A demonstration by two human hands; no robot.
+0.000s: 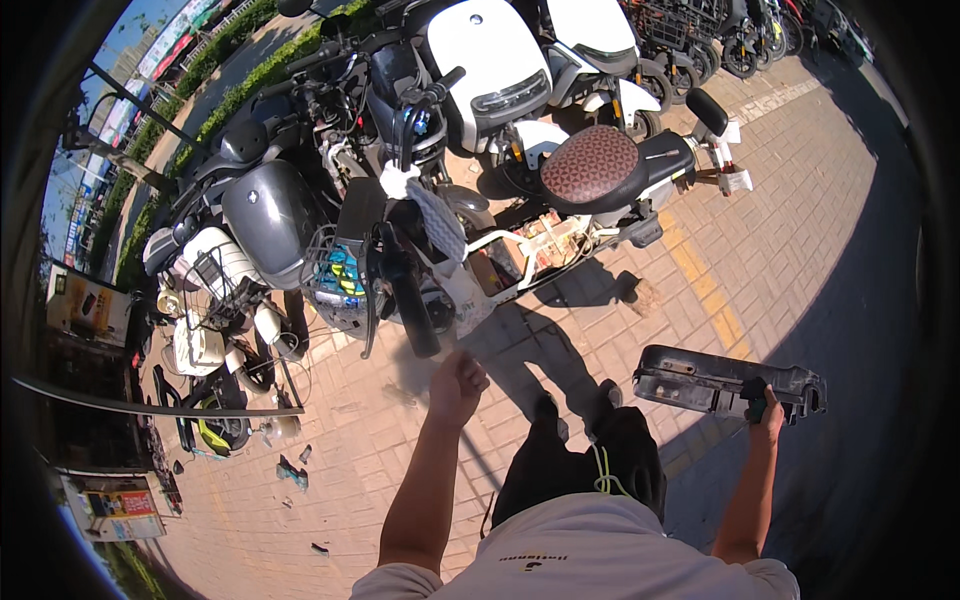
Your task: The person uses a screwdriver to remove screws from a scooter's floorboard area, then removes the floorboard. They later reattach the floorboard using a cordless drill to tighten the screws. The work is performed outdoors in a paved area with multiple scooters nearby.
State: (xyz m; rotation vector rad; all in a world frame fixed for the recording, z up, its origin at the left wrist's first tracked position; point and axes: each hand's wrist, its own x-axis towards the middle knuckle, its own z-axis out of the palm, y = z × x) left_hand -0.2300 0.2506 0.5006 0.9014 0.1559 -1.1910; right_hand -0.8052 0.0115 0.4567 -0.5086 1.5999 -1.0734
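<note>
My right hand (766, 420) grips a long, scuffed black plastic scooter panel (697, 381) by its near edge, off to my right above the paving. A small dark and green item (756, 401) shows at those fingers; I cannot tell what it is. My left hand (457, 384) is curled in a loose fist, with nothing visible in it, just below a black handlebar grip (409, 300). That grip belongs to an electric scooter with a brown patterned seat (592, 169). Its floor frame (525, 255) is uncovered, showing the compartment and wiring inside.
Other parked scooters crowd behind, including one with a white top box (487, 52) and one with a grey box (270, 221). At left, a teal power tool (291, 474) lies on the brick paving (360, 465). A brown block (641, 296) sits beyond my feet.
</note>
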